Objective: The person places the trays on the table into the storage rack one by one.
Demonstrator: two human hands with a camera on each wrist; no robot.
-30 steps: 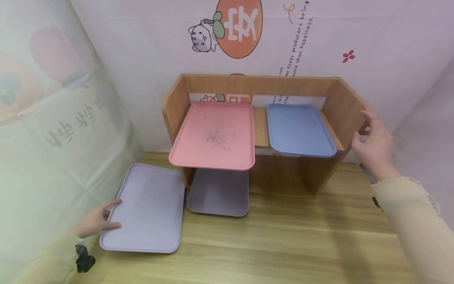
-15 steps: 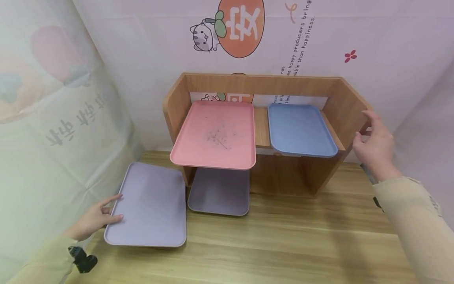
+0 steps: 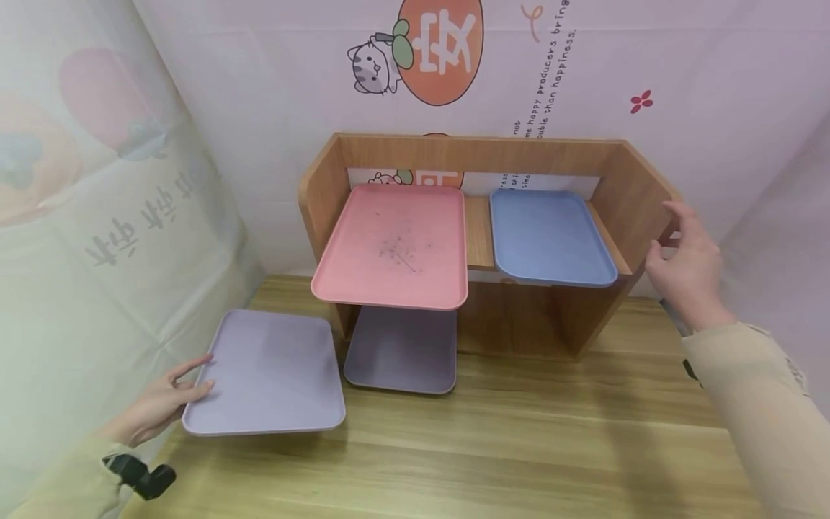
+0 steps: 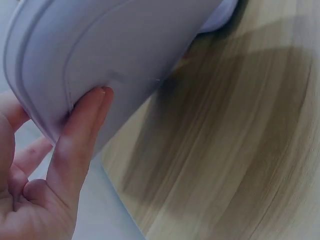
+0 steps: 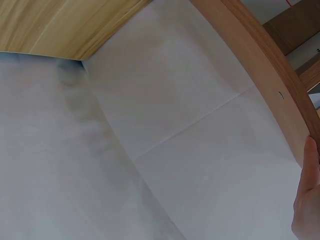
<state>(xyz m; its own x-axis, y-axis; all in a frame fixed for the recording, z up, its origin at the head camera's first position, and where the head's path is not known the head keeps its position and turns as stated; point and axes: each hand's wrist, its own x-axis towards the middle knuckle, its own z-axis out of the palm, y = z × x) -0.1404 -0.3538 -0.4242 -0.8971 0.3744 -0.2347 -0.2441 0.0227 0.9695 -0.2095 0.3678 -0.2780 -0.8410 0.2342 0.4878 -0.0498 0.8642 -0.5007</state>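
Observation:
On the left, my left hand (image 3: 155,400) grips a light purple tray (image 3: 272,375) by its left edge. In the left wrist view the fingers press against the underside of this tray (image 4: 135,45), which is tilted up over the table and casts a shadow. My right hand (image 3: 690,267) holds the front edge of the right side panel of a wooden desktop shelf (image 3: 635,194). A fingertip lies on that panel (image 5: 265,75) in the right wrist view. On the upper board lie a pink tray (image 3: 395,245) and a smaller blue tray (image 3: 551,238).
A darker purple tray (image 3: 402,353) sits in the lower left of the shelf, partly under the pink one and jutting out over the wooden table (image 3: 493,440). Printed cloth (image 3: 259,108) hangs close behind and on both sides.
My left hand has shifted left and slightly up, with the purple tray turning and its near edge rising. The right hand, shelf and other trays stay put.

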